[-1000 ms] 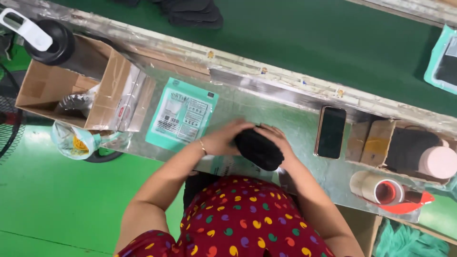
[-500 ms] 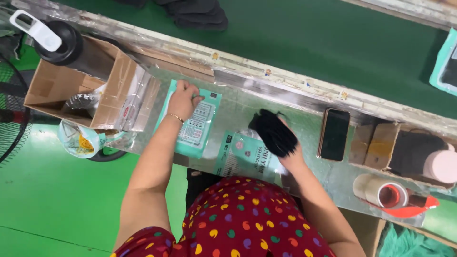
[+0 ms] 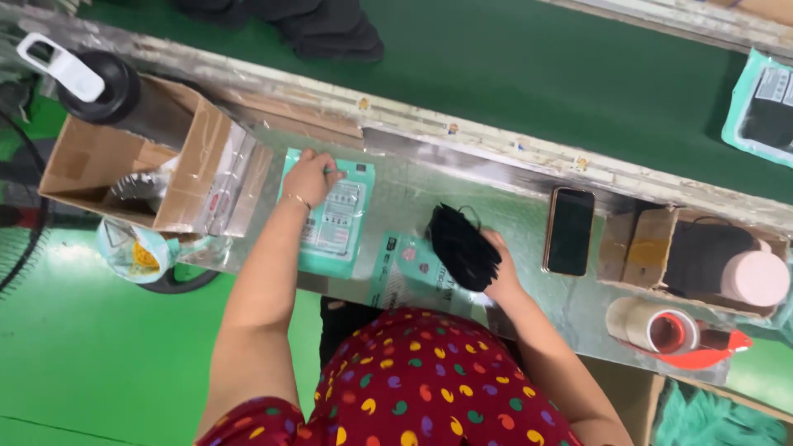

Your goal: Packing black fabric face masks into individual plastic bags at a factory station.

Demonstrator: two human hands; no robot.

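**Inspector A:** Position of the hands?

**Inspector B:** The left hand (image 3: pixel 310 175) lies palm down on a stack of teal pouches (image 3: pixel 330 223) at the bench's (image 3: pixel 529 289) far-left part, fingers spread flat over the top pouch; it presses, it does not grasp. The right hand (image 3: pixel 500 268) is closed on a bundle of black masks (image 3: pixel 461 246) near the middle of the bench.

**Inspector A:** Orientation of the bundle?

**Inspector B:** Long axis diagonal, running from the far left down toward the near right; the far end points at the green conveyor belt (image 3: pixel 529 74); a thin ear loop shows at that end; the near end sits in the palm.

**Inspector A:** Packages and labels?

**Inspector B:** The top pouch is rectangular, teal-bordered, with a pale printed panel, long side running toward the near edge; a second teal pouch (image 3: pixel 405 272) lies at the near edge, just under the bundle, tilted; a further pouch (image 3: pixel 760 107) with a dark window rests on the belt at the far right.

**Inspector A:** Surroundings?

**Inspector B:** An open cardboard box (image 3: pixel 124 165) stands off the bench's left end; a dark phone (image 3: pixel 570 231) lies right of the bundle; a tape roll (image 3: pixel 657 326) sits at the near-right corner.
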